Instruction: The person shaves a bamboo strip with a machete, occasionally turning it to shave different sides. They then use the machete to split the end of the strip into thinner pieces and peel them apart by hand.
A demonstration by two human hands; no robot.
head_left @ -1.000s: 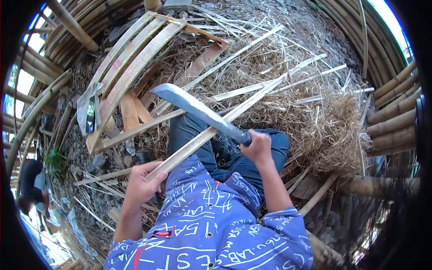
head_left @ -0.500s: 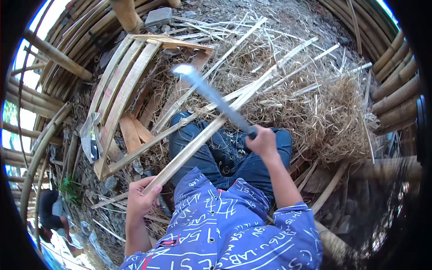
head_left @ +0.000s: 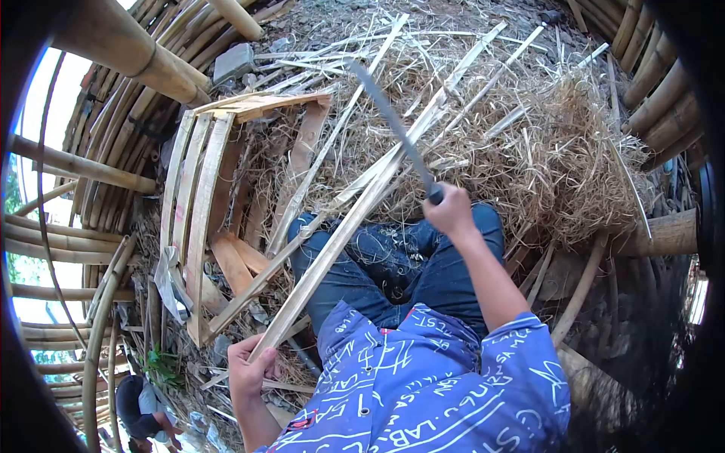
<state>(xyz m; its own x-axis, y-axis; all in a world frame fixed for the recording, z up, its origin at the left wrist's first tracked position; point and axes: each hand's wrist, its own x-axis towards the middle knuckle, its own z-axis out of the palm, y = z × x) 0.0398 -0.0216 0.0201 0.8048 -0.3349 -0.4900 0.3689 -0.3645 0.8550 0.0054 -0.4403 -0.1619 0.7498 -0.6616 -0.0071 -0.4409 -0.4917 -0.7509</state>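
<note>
Your left hand (head_left: pixel 253 368) is low, near your left side, its fingers curled and its thumb pressing in against them in a pinching grip, with the forearm rising from below. Your right hand (head_left: pixel 451 210) is farther forward, just beside your right knee (head_left: pixel 485 226), closed in a fist with the back of it up. Your right forearm (head_left: pixel 495 273) reaches forward and slants inward from the sleeve (head_left: pixel 521 340).
</note>
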